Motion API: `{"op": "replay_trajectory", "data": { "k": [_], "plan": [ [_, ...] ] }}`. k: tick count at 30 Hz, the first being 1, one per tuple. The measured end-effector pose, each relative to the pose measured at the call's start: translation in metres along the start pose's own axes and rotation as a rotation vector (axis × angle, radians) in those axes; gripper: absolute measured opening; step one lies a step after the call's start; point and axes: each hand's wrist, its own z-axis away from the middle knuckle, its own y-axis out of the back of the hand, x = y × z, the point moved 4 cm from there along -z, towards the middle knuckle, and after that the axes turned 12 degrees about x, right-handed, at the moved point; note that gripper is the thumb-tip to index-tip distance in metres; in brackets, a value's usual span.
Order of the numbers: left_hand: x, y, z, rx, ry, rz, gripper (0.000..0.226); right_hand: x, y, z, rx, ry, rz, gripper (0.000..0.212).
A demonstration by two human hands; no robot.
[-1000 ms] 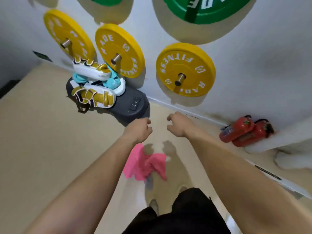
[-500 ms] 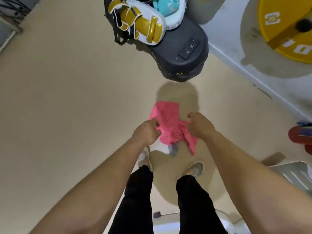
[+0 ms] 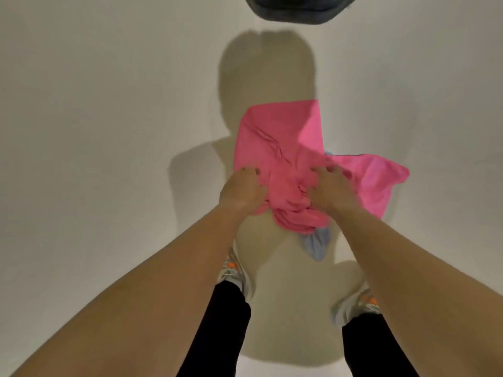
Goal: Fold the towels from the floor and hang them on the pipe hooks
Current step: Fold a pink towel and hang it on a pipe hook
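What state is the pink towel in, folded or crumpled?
Crumpled, not folded: the pink towel lies bunched and creased, gathered where the left hand and right hand grip it.

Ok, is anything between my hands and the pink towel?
Nothing visible. The left hand and right hand both grip the pink towel at its bunched middle; a pale blue cloth lies under it.

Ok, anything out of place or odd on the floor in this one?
The pink towel lies crumpled on the floor, bunched where the left hand and right hand grip it. A pale blue cloth pokes out from under it, mostly hidden.
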Motion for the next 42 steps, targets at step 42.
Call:
{"op": "replay_trajectory", "data": {
  "k": [42],
  "plan": [
    [0.33, 0.422, 0.513, 0.249, -0.567, 0.472, 0.029, -0.064, 0.636, 0.479, 0.254, 0.28, -0.447, 0.019]
  ]
}}
